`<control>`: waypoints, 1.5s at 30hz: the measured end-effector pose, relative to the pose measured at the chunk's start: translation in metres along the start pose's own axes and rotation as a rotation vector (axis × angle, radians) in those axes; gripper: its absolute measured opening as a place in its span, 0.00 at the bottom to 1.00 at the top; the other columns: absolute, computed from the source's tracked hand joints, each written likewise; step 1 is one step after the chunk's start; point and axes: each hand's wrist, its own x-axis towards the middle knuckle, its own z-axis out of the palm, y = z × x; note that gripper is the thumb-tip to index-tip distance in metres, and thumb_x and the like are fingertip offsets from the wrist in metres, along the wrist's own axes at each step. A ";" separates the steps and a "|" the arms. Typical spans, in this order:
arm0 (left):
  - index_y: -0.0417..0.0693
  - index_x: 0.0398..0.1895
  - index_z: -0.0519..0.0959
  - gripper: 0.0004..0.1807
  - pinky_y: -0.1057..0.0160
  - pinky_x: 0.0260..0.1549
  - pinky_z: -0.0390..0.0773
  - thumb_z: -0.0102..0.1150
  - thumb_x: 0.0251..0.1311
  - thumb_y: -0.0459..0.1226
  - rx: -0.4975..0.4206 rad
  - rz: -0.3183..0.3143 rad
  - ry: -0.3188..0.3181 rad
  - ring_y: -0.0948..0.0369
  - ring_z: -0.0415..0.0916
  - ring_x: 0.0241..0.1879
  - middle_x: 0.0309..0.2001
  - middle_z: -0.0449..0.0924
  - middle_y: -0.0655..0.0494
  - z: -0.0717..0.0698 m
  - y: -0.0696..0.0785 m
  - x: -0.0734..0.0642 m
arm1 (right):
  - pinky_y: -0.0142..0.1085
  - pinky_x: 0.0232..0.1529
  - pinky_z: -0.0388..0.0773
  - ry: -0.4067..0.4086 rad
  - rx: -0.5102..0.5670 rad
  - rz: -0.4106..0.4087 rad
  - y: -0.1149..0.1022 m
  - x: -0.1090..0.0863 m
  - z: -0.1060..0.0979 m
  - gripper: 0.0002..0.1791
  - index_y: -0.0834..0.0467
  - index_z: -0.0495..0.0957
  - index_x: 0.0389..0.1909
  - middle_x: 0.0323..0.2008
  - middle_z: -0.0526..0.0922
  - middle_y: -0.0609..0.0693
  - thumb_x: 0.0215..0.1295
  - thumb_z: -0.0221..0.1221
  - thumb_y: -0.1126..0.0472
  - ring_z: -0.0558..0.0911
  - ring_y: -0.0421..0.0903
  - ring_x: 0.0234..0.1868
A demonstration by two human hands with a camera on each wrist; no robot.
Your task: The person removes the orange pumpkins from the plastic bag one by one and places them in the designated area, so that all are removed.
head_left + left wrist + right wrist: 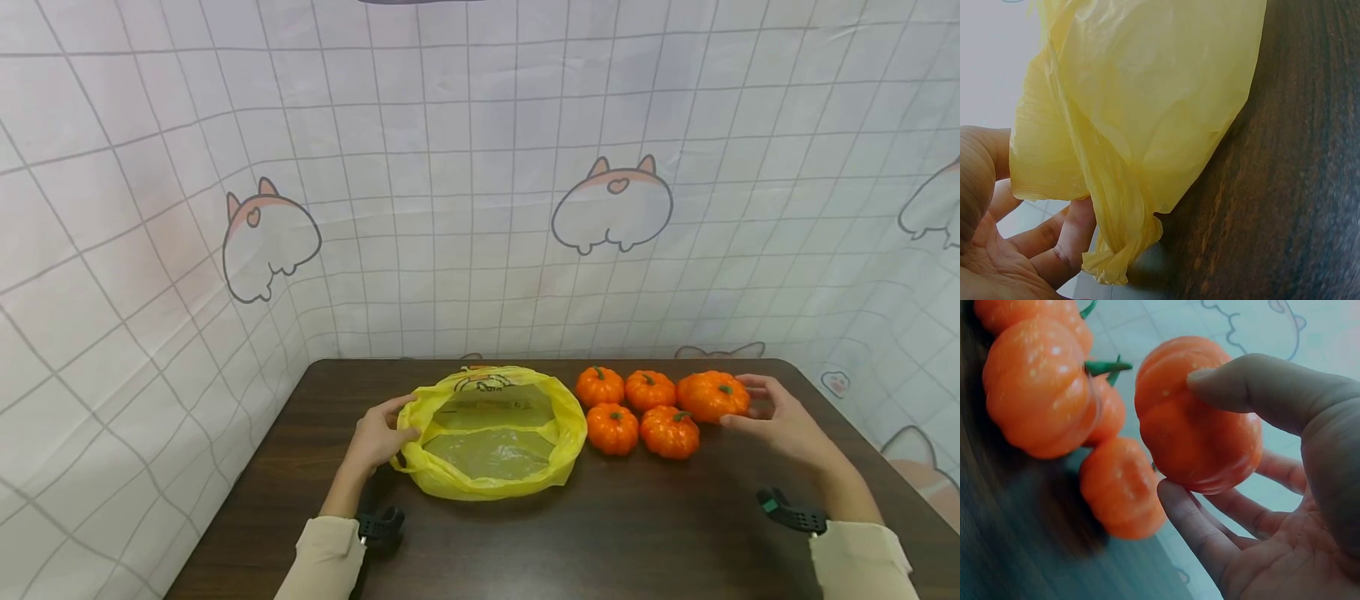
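Note:
A yellow plastic bag (487,487) stands on the table, its mouth spread wide and facing up. My left hand (375,439) pinches the bag's left rim; in the left wrist view the thumb lies on one side of the folded yellow film (1047,150), the fingers on the other. To the right of the bag sit several small orange pumpkins with green stems, among them a front one (612,429). Around the rightmost pumpkin (712,397), my right hand (787,427) has its thumb and fingers. The right wrist view shows this pumpkin (1194,425) held between thumb and fingertips.
Everything stands on a dark wooden table (600,542) with rounded far corners. A white grid-patterned cloth (465,208) with cartoon animal drawings hangs behind it and along both sides. Other pumpkins (1041,387) sit close together beside the right hand.

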 end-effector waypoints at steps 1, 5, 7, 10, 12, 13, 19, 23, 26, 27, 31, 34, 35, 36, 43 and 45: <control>0.60 0.71 0.74 0.32 0.61 0.26 0.75 0.67 0.62 0.37 0.001 0.001 0.001 0.56 0.78 0.29 0.56 0.82 0.36 0.000 0.000 0.000 | 0.65 0.53 0.78 -0.004 0.001 0.002 0.002 0.000 0.000 0.49 0.65 0.49 0.77 0.70 0.58 0.76 0.69 0.64 0.45 0.71 0.73 0.64; 0.59 0.72 0.74 0.32 0.61 0.26 0.75 0.67 0.62 0.37 0.002 0.003 0.000 0.56 0.78 0.31 0.56 0.83 0.36 0.000 -0.001 0.000 | 0.66 0.54 0.77 -0.014 0.004 0.006 0.009 -0.001 -0.001 0.48 0.66 0.49 0.77 0.70 0.59 0.76 0.70 0.64 0.47 0.71 0.73 0.63; 0.59 0.72 0.74 0.33 0.61 0.27 0.76 0.67 0.62 0.37 0.004 0.003 0.000 0.56 0.78 0.32 0.56 0.83 0.36 0.000 -0.001 0.000 | 0.66 0.54 0.77 -0.019 0.006 0.013 0.013 -0.001 -0.001 0.48 0.66 0.49 0.77 0.70 0.59 0.76 0.70 0.64 0.47 0.71 0.73 0.63; 0.59 0.72 0.74 0.32 0.61 0.27 0.76 0.67 0.62 0.37 0.010 0.003 0.001 0.56 0.78 0.33 0.56 0.82 0.36 0.000 -0.001 0.000 | 0.66 0.54 0.77 -0.030 0.006 0.026 0.017 -0.002 -0.001 0.48 0.67 0.49 0.77 0.70 0.59 0.75 0.70 0.64 0.47 0.71 0.72 0.63; 0.59 0.72 0.74 0.32 0.61 0.28 0.76 0.67 0.62 0.37 0.012 0.003 0.001 0.56 0.79 0.33 0.56 0.82 0.36 0.000 -0.001 0.000 | 0.65 0.55 0.77 -0.038 0.009 0.025 0.020 -0.002 -0.001 0.48 0.67 0.49 0.77 0.70 0.60 0.75 0.70 0.64 0.47 0.71 0.72 0.63; 0.59 0.71 0.74 0.32 0.61 0.28 0.76 0.67 0.62 0.37 0.013 0.003 0.003 0.56 0.79 0.33 0.56 0.82 0.36 0.000 -0.001 0.001 | 0.65 0.55 0.76 -0.040 0.005 0.023 0.022 -0.002 -0.001 0.48 0.67 0.50 0.76 0.70 0.60 0.75 0.69 0.64 0.48 0.71 0.72 0.63; 0.59 0.71 0.74 0.33 0.61 0.29 0.77 0.67 0.62 0.37 0.010 0.001 0.005 0.55 0.79 0.35 0.56 0.83 0.36 0.000 -0.001 0.000 | 0.65 0.54 0.76 -0.065 0.001 0.016 0.031 -0.003 -0.001 0.47 0.69 0.50 0.76 0.71 0.58 0.75 0.70 0.64 0.49 0.69 0.73 0.64; 0.59 0.72 0.74 0.33 0.61 0.28 0.76 0.67 0.62 0.37 0.015 -0.003 0.002 0.55 0.79 0.34 0.55 0.83 0.36 0.000 -0.001 0.000 | 0.57 0.52 0.79 -0.074 0.002 0.007 0.037 -0.003 -0.002 0.46 0.69 0.51 0.75 0.70 0.59 0.74 0.70 0.64 0.50 0.73 0.67 0.62; 0.59 0.72 0.74 0.33 0.61 0.27 0.76 0.67 0.62 0.37 0.014 -0.005 -0.001 0.55 0.78 0.33 0.56 0.82 0.36 0.000 0.000 0.000 | 0.53 0.50 0.80 -0.077 -0.009 -0.002 0.041 -0.003 -0.003 0.44 0.68 0.53 0.74 0.68 0.62 0.73 0.69 0.65 0.51 0.74 0.64 0.60; 0.59 0.72 0.74 0.33 0.61 0.27 0.75 0.67 0.62 0.37 0.012 -0.004 -0.003 0.55 0.78 0.32 0.56 0.82 0.36 0.000 0.000 0.000 | 0.54 0.50 0.80 -0.081 -0.010 -0.004 0.042 -0.003 -0.003 0.44 0.68 0.53 0.74 0.68 0.63 0.73 0.69 0.65 0.51 0.74 0.64 0.60; 0.59 0.72 0.74 0.33 0.61 0.27 0.76 0.67 0.62 0.37 0.003 -0.002 -0.004 0.56 0.78 0.32 0.57 0.82 0.36 0.000 0.000 0.000 | 0.59 0.51 0.79 -0.099 -0.013 -0.010 0.047 -0.005 -0.003 0.43 0.68 0.54 0.73 0.66 0.64 0.74 0.69 0.64 0.52 0.72 0.70 0.61; 0.59 0.72 0.74 0.33 0.61 0.27 0.76 0.67 0.62 0.37 0.001 -0.004 -0.007 0.55 0.79 0.33 0.57 0.82 0.35 0.000 0.000 0.000 | 0.61 0.52 0.78 -0.107 -0.018 -0.008 0.050 -0.005 -0.003 0.42 0.69 0.55 0.74 0.67 0.64 0.74 0.70 0.64 0.52 0.71 0.71 0.62; 0.60 0.72 0.74 0.33 0.61 0.27 0.76 0.67 0.62 0.37 0.001 -0.005 -0.007 0.55 0.79 0.33 0.57 0.82 0.36 0.000 0.000 0.000 | 0.62 0.52 0.78 -0.109 -0.020 -0.007 0.050 -0.005 -0.002 0.42 0.69 0.54 0.74 0.66 0.64 0.75 0.70 0.64 0.52 0.71 0.72 0.62; 0.60 0.72 0.74 0.33 0.61 0.27 0.76 0.67 0.62 0.37 0.001 -0.005 -0.008 0.55 0.79 0.34 0.57 0.82 0.35 0.000 0.000 0.000 | 0.62 0.52 0.78 -0.109 -0.024 -0.002 0.051 -0.005 -0.002 0.42 0.69 0.54 0.74 0.66 0.64 0.75 0.70 0.64 0.52 0.71 0.72 0.62; 0.60 0.72 0.74 0.32 0.61 0.29 0.77 0.67 0.62 0.37 0.011 0.002 -0.007 0.54 0.80 0.38 0.57 0.81 0.36 0.000 0.000 0.000 | 0.65 0.52 0.76 -0.127 -0.047 0.027 0.054 -0.003 -0.002 0.44 0.70 0.54 0.73 0.65 0.64 0.78 0.69 0.64 0.51 0.69 0.73 0.62; 0.60 0.72 0.74 0.33 0.61 0.29 0.77 0.67 0.62 0.37 0.012 0.002 -0.006 0.54 0.80 0.38 0.57 0.82 0.36 0.000 0.000 0.000 | 0.66 0.53 0.75 -0.130 -0.053 0.034 0.055 -0.003 -0.002 0.44 0.70 0.54 0.73 0.65 0.64 0.78 0.69 0.65 0.50 0.69 0.73 0.62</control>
